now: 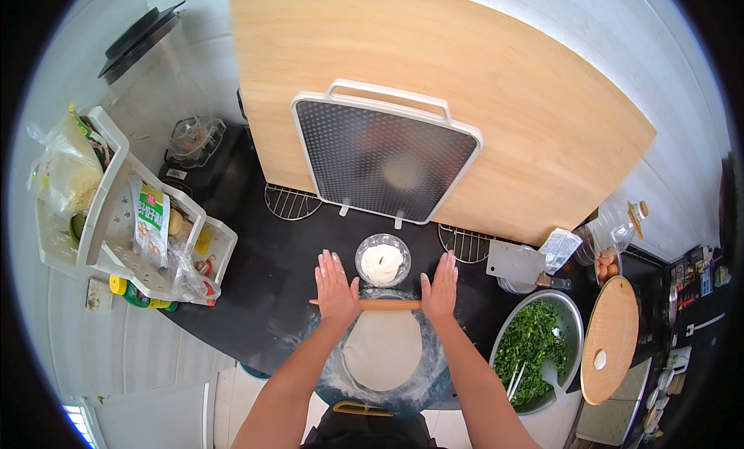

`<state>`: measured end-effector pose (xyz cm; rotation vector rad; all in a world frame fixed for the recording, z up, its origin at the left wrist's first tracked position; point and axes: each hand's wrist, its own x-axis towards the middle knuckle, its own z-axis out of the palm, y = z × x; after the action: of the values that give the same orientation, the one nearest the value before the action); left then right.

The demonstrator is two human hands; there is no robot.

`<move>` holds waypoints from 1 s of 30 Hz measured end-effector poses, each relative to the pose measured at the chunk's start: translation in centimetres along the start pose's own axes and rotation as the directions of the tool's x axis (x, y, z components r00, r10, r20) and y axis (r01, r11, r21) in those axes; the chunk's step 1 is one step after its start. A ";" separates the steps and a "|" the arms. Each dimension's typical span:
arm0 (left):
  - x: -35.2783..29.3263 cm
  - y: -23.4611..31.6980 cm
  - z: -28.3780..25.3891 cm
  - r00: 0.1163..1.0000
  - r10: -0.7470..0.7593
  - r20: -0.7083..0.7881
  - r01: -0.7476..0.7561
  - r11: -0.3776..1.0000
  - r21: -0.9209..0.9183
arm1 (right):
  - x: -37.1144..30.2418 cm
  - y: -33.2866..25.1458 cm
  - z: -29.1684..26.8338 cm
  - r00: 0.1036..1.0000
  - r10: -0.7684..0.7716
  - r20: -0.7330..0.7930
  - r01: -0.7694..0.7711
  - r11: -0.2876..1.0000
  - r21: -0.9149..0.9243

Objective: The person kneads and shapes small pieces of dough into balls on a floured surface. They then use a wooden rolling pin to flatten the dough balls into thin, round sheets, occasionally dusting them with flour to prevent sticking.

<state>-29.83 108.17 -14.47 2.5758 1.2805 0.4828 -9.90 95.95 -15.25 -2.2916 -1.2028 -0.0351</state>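
Left hand (pixel 335 290) and right hand (pixel 440 290) are both palm-down on the rolling pin (pixel 390 304), grip totally unclenched, fingers straight out. It's lying across the far edge of a flat dough sheet (pixel 382 352), powder bowl (pixel 383 261) just beyond on the counter (pixel 256 294).

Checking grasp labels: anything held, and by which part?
No closed grip: the left hand and right hand lie palm-down, fingers extended, over the wooden rolling pin near its opposite ends. Its right tip is hidden.
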 end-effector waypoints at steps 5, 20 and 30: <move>-9.3 0.2 -1.3 0.981 0.029 0.194 -0.005 0.993 -0.122 | -8.5 0.8 -3.3 0.978 -0.086 0.191 0.090 0.996 -0.010; -13.0 0.9 -2.7 0.917 0.207 0.340 -0.139 0.967 -0.212 | -13.2 0.7 -6.6 0.958 0.036 0.284 -0.017 0.997 -0.070; -8.7 2.0 -1.3 0.931 0.277 0.238 -0.259 0.960 -0.104 | -12.3 1.6 -4.6 0.994 0.101 0.047 -0.097 0.991 -0.092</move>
<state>-33.82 100.09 -14.24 2.6591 0.8189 0.2317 -14.98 83.75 -15.34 -2.4414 -1.1320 0.0065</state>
